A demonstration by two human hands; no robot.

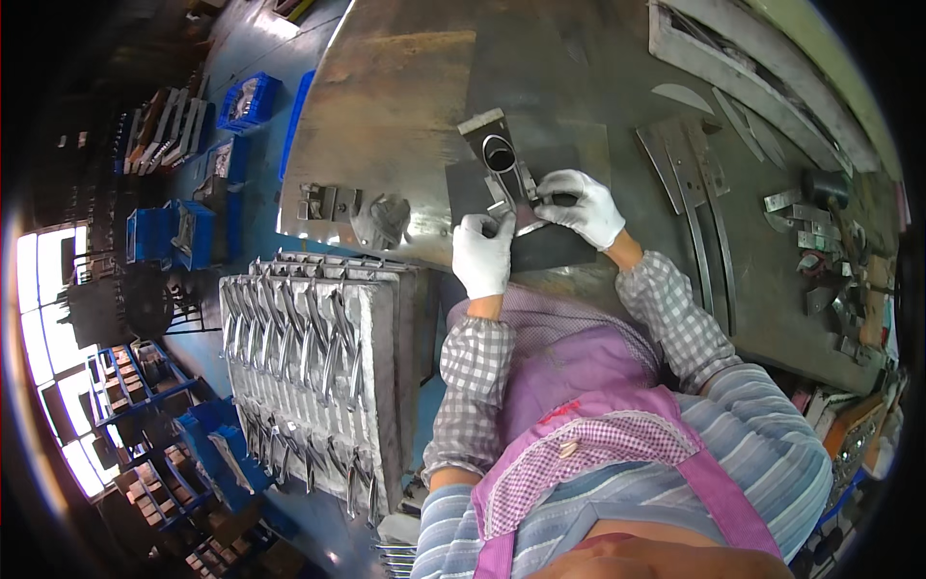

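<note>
A metal fixture [490, 137] with a round ring stands on the table, just beyond both hands. My left hand [481, 255], in a white glove, is at the near left of the fixture with its fingers curled closed beside a small metal piece [499, 207]. What those fingers pinch is mostly hidden. On the other side, my right hand [585, 206], gloved too, has thumb and fingers pinched against the fixture's right side. I cannot make out what lies between its fingertips. A dark flat plate [552, 253] lies under and between the hands.
A rack [299, 347] hung with several shiny curved metal parts stands left of me. A grey cloth [382, 222] and a small metal block [330, 203] lie on the table's left. Long metal strips [709, 241] and assorted blocks [815, 232] lie right. Blue crates [249, 100] stand beyond.
</note>
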